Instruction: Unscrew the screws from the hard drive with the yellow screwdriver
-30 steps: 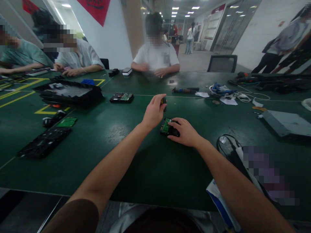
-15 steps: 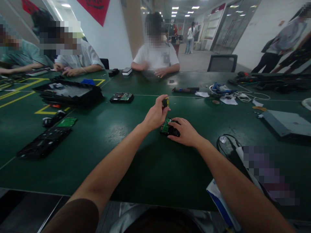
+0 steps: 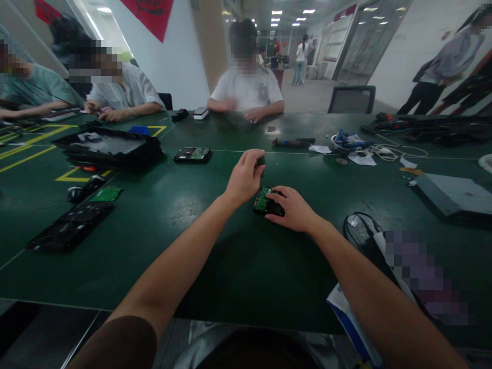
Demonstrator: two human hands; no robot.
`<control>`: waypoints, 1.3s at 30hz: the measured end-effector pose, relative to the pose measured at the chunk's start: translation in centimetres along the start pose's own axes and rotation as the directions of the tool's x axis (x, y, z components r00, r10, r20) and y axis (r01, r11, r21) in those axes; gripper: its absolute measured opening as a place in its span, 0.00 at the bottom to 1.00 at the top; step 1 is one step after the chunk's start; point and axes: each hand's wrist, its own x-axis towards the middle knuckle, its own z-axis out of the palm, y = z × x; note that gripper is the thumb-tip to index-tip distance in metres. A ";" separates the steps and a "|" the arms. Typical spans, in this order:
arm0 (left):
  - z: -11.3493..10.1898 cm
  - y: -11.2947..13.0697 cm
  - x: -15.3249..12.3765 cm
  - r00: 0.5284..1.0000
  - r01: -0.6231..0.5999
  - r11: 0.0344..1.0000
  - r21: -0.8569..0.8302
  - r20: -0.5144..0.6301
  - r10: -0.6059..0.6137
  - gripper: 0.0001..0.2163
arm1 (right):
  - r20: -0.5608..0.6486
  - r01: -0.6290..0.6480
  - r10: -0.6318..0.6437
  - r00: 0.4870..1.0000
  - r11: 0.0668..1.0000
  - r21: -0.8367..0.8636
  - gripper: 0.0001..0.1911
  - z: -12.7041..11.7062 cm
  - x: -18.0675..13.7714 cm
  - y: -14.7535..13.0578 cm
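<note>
gripping screwdriver [image 3: 261, 161], right hand [image 3: 293, 209] holding electronic device [image 3: 262, 201]

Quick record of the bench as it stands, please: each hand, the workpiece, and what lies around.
Left hand: gripping a small dark-handled tool, shaft pointing down
Right hand: thumb and fingers around the small black unit
Workpiece: the unit, its green circuit board exposed
Tool tip: at or just above the board; contact unclear
Left side: black panel, loose green board, black tray
Right side: grey metal box
Across table: seated person in white
</note>
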 end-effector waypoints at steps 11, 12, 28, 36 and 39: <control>0.7 -0.3 -0.6 0.977 0.210 0.974 -0.087 -0.001 -0.211 0.21 | 0.007 -0.001 0.001 1.000 1.000 0.014 0.34 -0.2 0.1 -0.1; 0.5 -0.2 -0.5 0.981 0.196 0.977 -0.083 0.017 -0.195 0.19 | 0.007 -0.001 0.001 1.000 1.000 0.012 0.34 -0.2 0.1 -0.1; 0.4 0.1 -0.2 0.969 0.239 0.954 -0.179 0.113 -0.222 0.22 | 0.006 0.002 -0.002 1.000 1.000 0.021 0.34 -0.1 0.0 0.1; 0.2 0.6 -0.1 0.982 0.181 0.964 -0.194 0.093 -0.166 0.19 | 0.016 -0.003 0.003 1.000 1.000 -0.003 0.34 -0.3 0.0 -0.3; -0.1 0.9 0.2 0.993 0.105 0.989 -0.103 0.061 -0.099 0.16 | 0.010 -0.003 0.003 1.000 1.000 -0.002 0.33 -0.3 0.0 -0.2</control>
